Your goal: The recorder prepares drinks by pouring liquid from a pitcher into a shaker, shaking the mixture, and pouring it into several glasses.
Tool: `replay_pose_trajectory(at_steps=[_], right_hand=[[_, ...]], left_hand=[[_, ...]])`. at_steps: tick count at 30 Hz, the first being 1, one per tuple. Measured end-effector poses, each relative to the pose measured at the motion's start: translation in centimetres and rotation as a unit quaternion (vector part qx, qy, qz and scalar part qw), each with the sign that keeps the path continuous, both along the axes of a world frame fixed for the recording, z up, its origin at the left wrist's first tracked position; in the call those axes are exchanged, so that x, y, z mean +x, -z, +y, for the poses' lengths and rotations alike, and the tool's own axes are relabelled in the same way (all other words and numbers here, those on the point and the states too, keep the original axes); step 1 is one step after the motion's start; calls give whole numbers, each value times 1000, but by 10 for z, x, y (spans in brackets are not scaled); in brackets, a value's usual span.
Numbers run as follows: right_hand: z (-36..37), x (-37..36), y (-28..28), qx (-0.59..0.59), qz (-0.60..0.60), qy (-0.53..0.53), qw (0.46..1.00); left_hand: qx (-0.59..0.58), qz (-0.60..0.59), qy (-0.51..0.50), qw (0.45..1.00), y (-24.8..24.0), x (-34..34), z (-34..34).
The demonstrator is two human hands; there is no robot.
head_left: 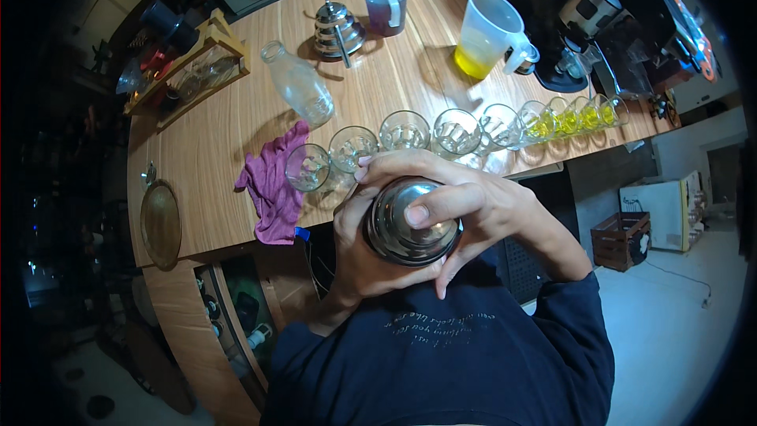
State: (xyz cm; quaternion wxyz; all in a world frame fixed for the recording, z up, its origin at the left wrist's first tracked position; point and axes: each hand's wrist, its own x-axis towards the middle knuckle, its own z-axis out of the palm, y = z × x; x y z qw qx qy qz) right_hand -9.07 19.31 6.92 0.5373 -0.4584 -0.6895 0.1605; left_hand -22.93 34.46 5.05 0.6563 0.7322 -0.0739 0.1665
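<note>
In front of my chest I hold a metal cocktail shaker, its rounded top facing up. My left hand wraps the left and lower side of it. My right hand grips it from the right, its thumb pressed on the top and its fingers reaching around the far side. Just beyond my hands runs a row of clear glasses along the near table edge. The shaker's lower part is hidden by my hands. Glasses with yellow liquid stand at the row's right end.
Left of the row lies a purple cloth, with a clear glass bottle behind it. Farther back stand a ringed metal kettle, a jug of dark liquid and a jug of yellow liquid. A round tray sits far left.
</note>
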Motion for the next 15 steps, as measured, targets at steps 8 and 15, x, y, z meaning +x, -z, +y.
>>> replay_pose_trajectory(at_steps=[8,15], right_hand=[[-62,27,6,-2,5,42,999],[-137,54,15,21,12,94,995]], left_hand=[[-74,101,94,988,-3,36,-51],[-48,156,130,978,-4,80,-115]])
